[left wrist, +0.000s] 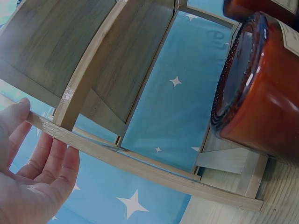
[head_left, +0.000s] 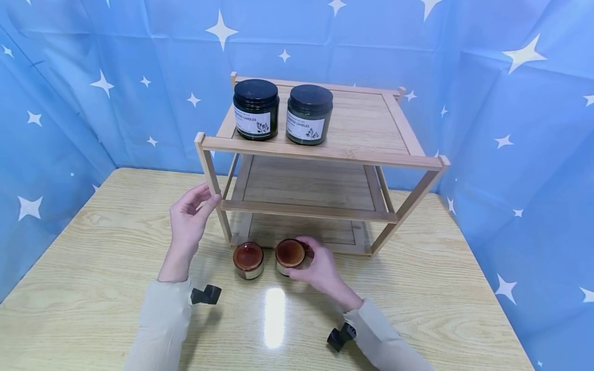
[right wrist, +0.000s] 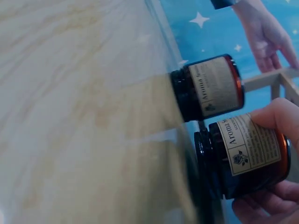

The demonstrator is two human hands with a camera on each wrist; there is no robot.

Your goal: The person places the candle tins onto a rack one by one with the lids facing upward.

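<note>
My left hand (head_left: 189,219) grips the front left post (left wrist: 154,170) of a three-tier wooden shelf (head_left: 297,206), thumb on one side and fingers on the other. My right hand (head_left: 321,269) holds an amber glass candle jar (head_left: 290,253) by its sides, in front of the bottom tier. In the right wrist view, that jar's cream "Aroma" label (right wrist: 247,144) shows between thumb and fingers, with the narrower neck toward the table. A second amber candle jar (head_left: 248,259) stands just left of it, also neck down, untouched by either hand.
Two dark green candle jars with black lids, a left one (head_left: 256,109) and a right one (head_left: 309,114), stand on the left part of the top tier. The wooden table (head_left: 93,288) extends around the shelf. Blue star-patterned cloth (head_left: 162,67) hangs behind and at both sides.
</note>
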